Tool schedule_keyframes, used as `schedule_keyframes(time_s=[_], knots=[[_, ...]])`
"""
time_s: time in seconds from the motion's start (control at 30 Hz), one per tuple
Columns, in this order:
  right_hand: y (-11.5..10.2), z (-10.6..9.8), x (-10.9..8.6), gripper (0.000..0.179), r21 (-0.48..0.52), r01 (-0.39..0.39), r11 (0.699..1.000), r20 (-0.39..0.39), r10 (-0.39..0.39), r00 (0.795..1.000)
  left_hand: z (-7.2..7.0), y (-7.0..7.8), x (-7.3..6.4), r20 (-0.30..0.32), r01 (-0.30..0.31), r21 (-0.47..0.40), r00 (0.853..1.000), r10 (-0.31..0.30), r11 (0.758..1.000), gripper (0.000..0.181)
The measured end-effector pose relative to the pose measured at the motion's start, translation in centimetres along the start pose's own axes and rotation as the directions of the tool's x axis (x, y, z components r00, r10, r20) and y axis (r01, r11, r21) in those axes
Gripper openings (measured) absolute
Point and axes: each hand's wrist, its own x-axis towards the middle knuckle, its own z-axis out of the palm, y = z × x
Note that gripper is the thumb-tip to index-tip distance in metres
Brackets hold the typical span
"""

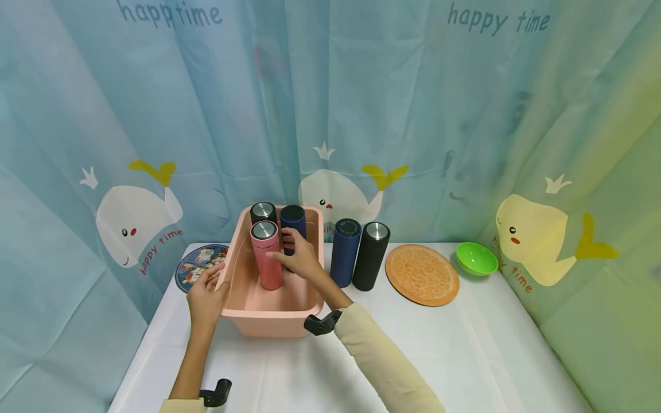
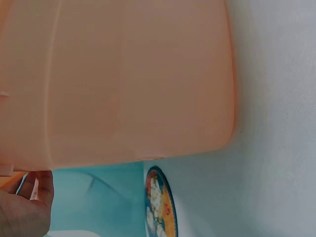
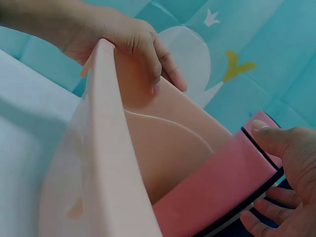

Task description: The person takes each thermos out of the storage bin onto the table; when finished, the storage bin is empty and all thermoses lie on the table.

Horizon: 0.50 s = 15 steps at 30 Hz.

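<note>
Right hand [image 1: 299,258] is inside the pink tub [image 1: 242,312], fingers and thumb curled round the pink flask [image 1: 267,255], which stands upright near the tub's middle. The right wrist view confirms the thumb [image 3: 269,138] pressed on the flask's body just below its cap band. Left hand [image 1: 205,295] grips the tub's left rim near the near corner, thumb inside the wall and fingers outside; the right wrist view shows those fingers [image 3: 163,64] hooked over the rim.

Two more flasks stand upright in the far end of the tub: a black flask [image 1: 262,213] with a steel top at far left, and a dark blue flask [image 1: 293,221] beside it, directly behind the right hand.

On the bench [image 1: 465,350], just right of the tub, a second dark blue flask [image 1: 345,252] and a second black flask [image 1: 370,257] stand upright, touching or nearly so. Further right lies an orange plate [image 1: 422,274], then a green bowl [image 1: 476,258] near the far right edge. A patterned round plate [image 1: 193,264] lies left of the tub, partly hidden behind it. A whale-print curtain [image 1: 413,115] hangs behind.
</note>
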Motion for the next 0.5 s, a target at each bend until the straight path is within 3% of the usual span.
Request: schedule_keyframes(time_s=[0.5], knots=[[0.4, 2.0, 1.2, 0.075, 0.024, -0.054, 0.998, -0.027, 0.054, 0.998, 0.0, -0.1, -0.1, -0.01, -0.002, 0.023, 1.0, 0.002, 1.0, 0.038]])
